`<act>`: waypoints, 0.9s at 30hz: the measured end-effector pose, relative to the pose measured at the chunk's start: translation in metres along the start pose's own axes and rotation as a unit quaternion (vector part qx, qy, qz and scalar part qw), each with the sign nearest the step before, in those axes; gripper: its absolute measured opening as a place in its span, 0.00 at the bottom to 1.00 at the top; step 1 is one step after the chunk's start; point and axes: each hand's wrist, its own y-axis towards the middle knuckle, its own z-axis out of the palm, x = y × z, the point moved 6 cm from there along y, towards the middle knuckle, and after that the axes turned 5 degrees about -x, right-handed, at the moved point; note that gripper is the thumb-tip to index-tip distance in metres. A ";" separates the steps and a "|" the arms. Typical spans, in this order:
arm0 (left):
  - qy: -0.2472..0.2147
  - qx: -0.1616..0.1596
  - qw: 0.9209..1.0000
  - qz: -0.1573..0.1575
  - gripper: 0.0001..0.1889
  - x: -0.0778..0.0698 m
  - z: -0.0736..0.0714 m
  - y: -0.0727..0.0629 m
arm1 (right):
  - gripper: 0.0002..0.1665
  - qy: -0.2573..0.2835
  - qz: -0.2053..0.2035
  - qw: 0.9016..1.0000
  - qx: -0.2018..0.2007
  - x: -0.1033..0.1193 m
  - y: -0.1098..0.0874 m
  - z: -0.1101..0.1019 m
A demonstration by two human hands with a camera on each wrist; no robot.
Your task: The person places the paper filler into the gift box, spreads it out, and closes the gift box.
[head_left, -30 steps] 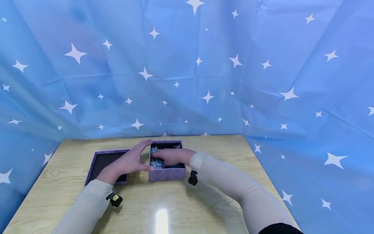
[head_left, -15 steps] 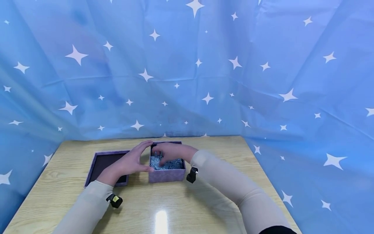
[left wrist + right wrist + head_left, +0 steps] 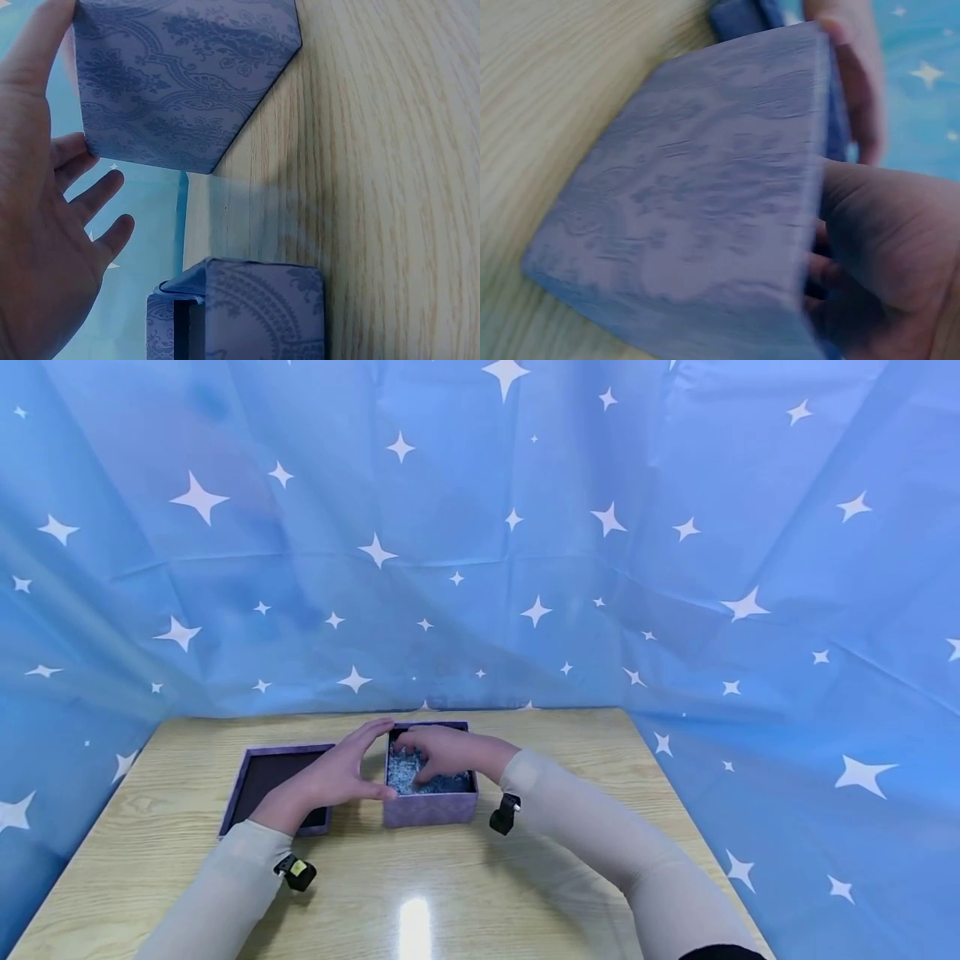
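A purple patterned box [image 3: 429, 812] stands without its lid, filled with pale blue shredded paper [image 3: 403, 768]. My left hand [image 3: 337, 777] holds it at the left side, thumb at the near corner and a finger at the far corner. In the left wrist view, the other fingers of that hand stand away from the box wall [image 3: 180, 82]. Over the shredded paper, my right hand [image 3: 453, 752] reaches inside from the right, thumb apart from the fingers. In the right wrist view the box wall [image 3: 682, 187] hides its fingertips.
To the left of the box, the matching purple lid [image 3: 258, 777] lies with its dark inside facing up, partly under my left forearm. Both rest on a wooden table [image 3: 360, 893]. A blue star-print curtain [image 3: 480, 543] hangs behind and at the sides.
My right hand has lifted from deeper in the box and shifted slightly, showing more spread-out shredded paper. My left hand stays at the box's left side.
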 end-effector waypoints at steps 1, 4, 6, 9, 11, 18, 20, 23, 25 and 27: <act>0.002 0.000 1.000 -0.002 0.63 0.001 0.000 0.000 | 0.33 0.016 -0.007 1.000 -0.006 0.001 -0.002 -0.004; 0.006 -0.001 1.000 -0.007 0.63 0.002 -0.001 0.000 | 0.23 0.071 -0.031 0.997 -0.009 0.006 -0.005 -0.010; 0.007 -0.002 1.000 -0.008 0.63 0.003 -0.002 0.000 | 0.17 0.103 -0.047 0.994 0.002 0.009 -0.002 -0.009; 0.004 -0.003 1.000 -0.004 0.63 0.003 -0.002 0.000 | 0.11 0.104 -0.059 0.992 0.037 0.009 0.004 0.003; 0.002 -0.004 1.000 -0.002 0.63 0.002 -0.001 0.000 | 0.11 0.063 -0.056 0.995 0.056 0.006 0.009 0.013; 0.009 -0.006 1.000 0.010 0.63 -0.001 0.001 0.002 | 0.33 -0.034 -0.002 0.996 0.078 -0.005 0.016 0.033; 0.010 -0.007 1.000 0.009 0.63 -0.001 0.001 0.002 | 0.36 -0.033 0.000 0.996 0.079 -0.005 0.015 0.034; 0.011 -0.006 1.000 0.004 0.62 0.001 0.001 0.002 | 0.33 -0.029 -0.012 0.996 0.081 -0.003 0.011 0.029; 0.008 -0.003 1.000 0.004 0.62 0.001 0.001 0.001 | 0.29 -0.013 -0.019 0.996 0.081 -0.001 0.008 0.021; 0.005 -0.003 1.000 0.004 0.63 0.001 0.001 0.001 | 0.24 0.013 -0.021 0.997 0.072 0.001 0.006 0.011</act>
